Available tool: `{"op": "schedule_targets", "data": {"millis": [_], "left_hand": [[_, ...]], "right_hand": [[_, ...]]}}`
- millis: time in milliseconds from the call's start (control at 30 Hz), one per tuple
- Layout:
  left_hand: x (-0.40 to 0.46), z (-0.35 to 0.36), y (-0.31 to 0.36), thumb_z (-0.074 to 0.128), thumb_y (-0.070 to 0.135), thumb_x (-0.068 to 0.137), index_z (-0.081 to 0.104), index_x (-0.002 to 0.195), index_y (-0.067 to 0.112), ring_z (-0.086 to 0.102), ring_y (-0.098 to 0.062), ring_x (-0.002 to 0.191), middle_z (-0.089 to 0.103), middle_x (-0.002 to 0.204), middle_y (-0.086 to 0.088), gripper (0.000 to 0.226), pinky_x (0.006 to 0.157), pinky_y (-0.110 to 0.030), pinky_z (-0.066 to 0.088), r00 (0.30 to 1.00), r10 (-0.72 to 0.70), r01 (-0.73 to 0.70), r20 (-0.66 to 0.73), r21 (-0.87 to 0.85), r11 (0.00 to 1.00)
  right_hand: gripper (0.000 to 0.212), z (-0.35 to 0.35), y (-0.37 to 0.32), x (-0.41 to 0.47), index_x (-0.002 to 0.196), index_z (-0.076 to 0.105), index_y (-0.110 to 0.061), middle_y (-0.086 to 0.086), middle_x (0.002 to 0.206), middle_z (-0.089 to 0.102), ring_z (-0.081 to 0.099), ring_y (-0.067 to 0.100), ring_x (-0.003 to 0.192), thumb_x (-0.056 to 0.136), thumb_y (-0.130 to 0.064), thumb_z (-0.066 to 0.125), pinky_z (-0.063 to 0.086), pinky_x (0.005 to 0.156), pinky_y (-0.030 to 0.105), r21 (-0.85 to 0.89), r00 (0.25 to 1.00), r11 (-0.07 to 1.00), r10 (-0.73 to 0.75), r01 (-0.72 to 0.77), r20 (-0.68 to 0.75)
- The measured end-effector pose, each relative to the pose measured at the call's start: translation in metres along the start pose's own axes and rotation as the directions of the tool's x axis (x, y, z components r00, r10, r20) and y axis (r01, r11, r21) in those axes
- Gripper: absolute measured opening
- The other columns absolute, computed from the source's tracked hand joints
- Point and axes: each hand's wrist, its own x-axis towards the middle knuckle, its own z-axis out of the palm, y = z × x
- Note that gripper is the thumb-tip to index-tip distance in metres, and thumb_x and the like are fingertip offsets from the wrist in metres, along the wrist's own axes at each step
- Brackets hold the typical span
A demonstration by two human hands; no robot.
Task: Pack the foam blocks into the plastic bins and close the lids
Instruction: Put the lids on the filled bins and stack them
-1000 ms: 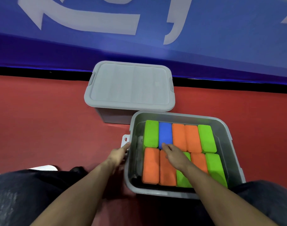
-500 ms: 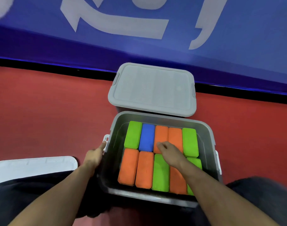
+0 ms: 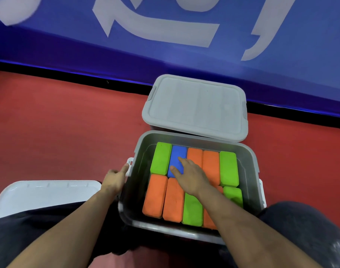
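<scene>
An open grey plastic bin (image 3: 250,167) sits between my knees, filled with two rows of foam blocks in orange, green and one blue. My right hand (image 3: 190,176) lies flat on the blocks, fingers straight, fingertips on the blue block (image 3: 176,155) and the orange block (image 3: 194,154) beside it. My left hand (image 3: 115,177) rests against the bin's left rim by its white latch (image 3: 130,163). A second grey bin with its lid (image 3: 196,107) on stands just behind. A loose white lid (image 3: 41,192) lies at the left by my knee.
The floor is a red mat (image 3: 59,128). A blue wall banner (image 3: 165,35) with white lettering rises behind the bins. My dark trouser legs (image 3: 304,225) flank the open bin on both sides.
The camera has swung left, bringing the white lid into view. My right hand has slid over the block tops and now lies flat with its fingertips on the blue block. The left hand stays at the rim.
</scene>
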Motion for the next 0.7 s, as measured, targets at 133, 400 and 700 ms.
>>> {"op": "schedule_targets", "data": {"millis": [133,400,700], "left_hand": [[-0.01,-0.006,0.019,0.05,0.068,0.092,0.04,0.15,0.014,0.043,-0.04,0.136,0.038,0.151,-0.018,0.08,0.114,-0.05,0.035,0.971,0.231,-0.202,-0.057,0.314,0.928],[-0.022,-0.036,0.061,0.036,0.075,0.093,0.018,0.161,0.027,0.008,-0.026,0.156,0.002,0.17,-0.006,0.086,0.125,-0.05,0.011,0.851,0.5,-0.439,0.16,0.739,0.511],[0.002,-0.151,0.073,0.044,0.07,0.094,0.03,0.158,0.021,0.031,-0.029,0.149,0.021,0.166,-0.01,0.082,0.123,-0.045,0.024,0.891,0.449,-0.403,0.068,0.573,0.714]], "right_hand": [[0.072,0.004,-0.006,-0.004,0.161,0.019,-0.028,-0.002,0.17,0.011,0.01,0.021,0.156,0.101,-0.066,0.032,0.01,0.127,0.04,-0.194,0.995,0.978,-0.082,0.071,-0.05],[0.078,-0.013,-0.027,-0.005,0.162,0.013,-0.03,-0.002,0.171,0.001,0.001,0.023,0.157,0.097,-0.073,0.022,-0.001,0.126,0.042,-0.355,0.972,0.92,-0.214,0.168,-0.093],[0.088,-0.017,-0.11,0.023,0.162,0.013,-0.031,-0.001,0.17,0.008,0.006,0.023,0.156,0.086,-0.075,0.005,0.004,0.127,0.044,-0.475,0.919,0.812,-0.394,0.34,-0.014]]}}
